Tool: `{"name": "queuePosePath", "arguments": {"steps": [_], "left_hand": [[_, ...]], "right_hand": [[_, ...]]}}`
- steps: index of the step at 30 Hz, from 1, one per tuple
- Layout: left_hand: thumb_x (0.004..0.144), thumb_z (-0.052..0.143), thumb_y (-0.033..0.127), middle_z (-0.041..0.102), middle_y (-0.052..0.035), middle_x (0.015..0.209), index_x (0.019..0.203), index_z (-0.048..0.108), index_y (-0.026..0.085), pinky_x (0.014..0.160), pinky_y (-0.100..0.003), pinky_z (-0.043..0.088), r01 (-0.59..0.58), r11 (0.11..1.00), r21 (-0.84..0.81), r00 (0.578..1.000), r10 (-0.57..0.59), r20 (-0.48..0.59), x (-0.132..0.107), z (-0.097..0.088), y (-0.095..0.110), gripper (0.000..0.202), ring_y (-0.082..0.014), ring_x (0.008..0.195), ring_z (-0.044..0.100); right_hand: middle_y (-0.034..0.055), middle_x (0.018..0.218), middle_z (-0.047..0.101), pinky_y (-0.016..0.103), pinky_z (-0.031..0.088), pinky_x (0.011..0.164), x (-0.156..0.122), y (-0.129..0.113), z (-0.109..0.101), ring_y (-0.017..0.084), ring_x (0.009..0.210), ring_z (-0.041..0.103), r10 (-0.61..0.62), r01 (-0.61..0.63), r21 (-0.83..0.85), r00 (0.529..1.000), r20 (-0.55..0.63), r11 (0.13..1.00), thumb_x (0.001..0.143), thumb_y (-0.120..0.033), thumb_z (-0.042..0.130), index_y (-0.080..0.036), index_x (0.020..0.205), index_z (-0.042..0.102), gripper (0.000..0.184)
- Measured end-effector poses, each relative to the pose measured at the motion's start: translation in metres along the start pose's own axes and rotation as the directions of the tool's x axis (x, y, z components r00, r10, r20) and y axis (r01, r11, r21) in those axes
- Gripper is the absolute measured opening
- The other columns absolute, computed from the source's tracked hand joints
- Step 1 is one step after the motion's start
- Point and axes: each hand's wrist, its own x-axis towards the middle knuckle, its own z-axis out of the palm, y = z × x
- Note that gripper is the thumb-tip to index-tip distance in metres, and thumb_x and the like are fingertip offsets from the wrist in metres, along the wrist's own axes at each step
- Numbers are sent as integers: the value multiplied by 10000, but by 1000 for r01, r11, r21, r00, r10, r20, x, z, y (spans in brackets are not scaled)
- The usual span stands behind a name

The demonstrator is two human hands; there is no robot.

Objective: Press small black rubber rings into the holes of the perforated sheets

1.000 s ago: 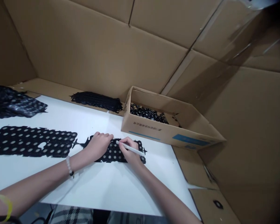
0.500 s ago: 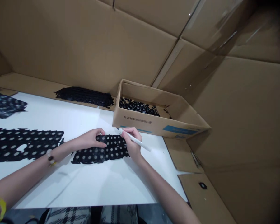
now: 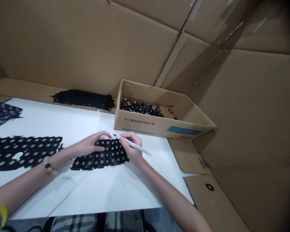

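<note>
A black perforated sheet point(image 3: 101, 160) with round holes lies on the white table, and its edges are ragged. My left hand point(image 3: 90, 145) rests flat on its left part, holding nothing. My right hand point(image 3: 132, 148) grips a white marker pen point(image 3: 136, 147) above the sheet's right part. The pen's tip sits at the sheet's upper edge, partly hidden by my fingers. A larger sheet of the same black material point(image 3: 21, 152) lies just left of my left wrist.
An open cardboard box point(image 3: 137, 126) holds loose black rings at the back. A stack of black sheets point(image 3: 83, 100) lies behind the white table point(image 3: 87, 193), with more sheets at far left. Cardboard walls surround the table. A small black piece point(image 3: 209, 187) lies on cardboard at right.
The view has shifted, so everything sits further left and higher. The sheet under my hands has turned, its right end now higher. The pen stays in my right hand.
</note>
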Motion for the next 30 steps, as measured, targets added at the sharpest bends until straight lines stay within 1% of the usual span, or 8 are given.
{"name": "queuePosePath", "arguments": {"steps": [6,8,12,15,18,22,25,30], "left_hand": [[755,563,228,605,5,992,1105,394,263,877,-340,423,40,997,-73,999,-39,12,-1,1,4,390,-224,1034,545],[754,568,233,602,8,980,1071,378,263,873,-348,420,53,995,-82,999,-52,14,-2,1,6,371,-225,1020,546],[763,582,260,592,-6,1024,1058,365,253,864,-338,406,15,994,-111,999,-11,31,-2,2,7,367,-225,1024,531],[752,613,278,568,-9,1098,1058,403,245,871,-315,394,-14,996,-87,1000,16,18,-2,1,8,373,-214,1021,524],[722,668,341,582,-14,1112,1079,491,225,877,-301,389,37,999,-13,998,-37,51,-1,-1,10,415,-226,1013,531],[719,672,464,643,-11,825,851,628,151,753,-276,420,109,991,78,978,-121,168,-1,-1,10,343,-233,842,575],[742,645,487,620,2,715,772,633,138,678,-255,420,81,995,57,977,-91,192,-1,0,6,351,-203,736,563],[783,614,462,649,-5,833,863,645,152,750,-253,429,-11,1000,21,985,8,174,0,3,5,321,-206,812,558]], "right_hand": [[23,791,684,317,489,745,3,1,0,176,734,643,54,-54,18,998,-38,998,885,-317,482,-220,954,563,144],[26,805,685,321,472,790,6,1,-2,177,781,641,66,-67,-32,998,-19,997,912,-315,426,-220,940,555,162],[32,940,685,319,432,847,10,3,-4,190,908,617,65,-32,-144,971,230,989,847,-318,533,-225,870,515,97],[4,874,651,283,443,756,10,6,-4,171,786,599,106,-50,-153,917,385,987,768,-335,627,-225,832,471,200],[-13,819,600,254,429,701,9,5,-5,149,715,556,111,-73,-112,914,390,991,766,-349,630,-223,819,449,228],[-10,831,572,239,410,694,7,-4,-5,140,712,522,59,-31,-70,895,442,997,777,-311,605,-224,843,439,198],[-37,783,531,219,384,647,8,-9,-8,122,654,469,56,6,-116,848,526,993,730,-281,635,-230,876,439,250],[-71,692,467,201,334,594,15,-8,-14,110,603,409,90,15,-171,805,586,985,712,-273,660,-235,873,433,281]]}}
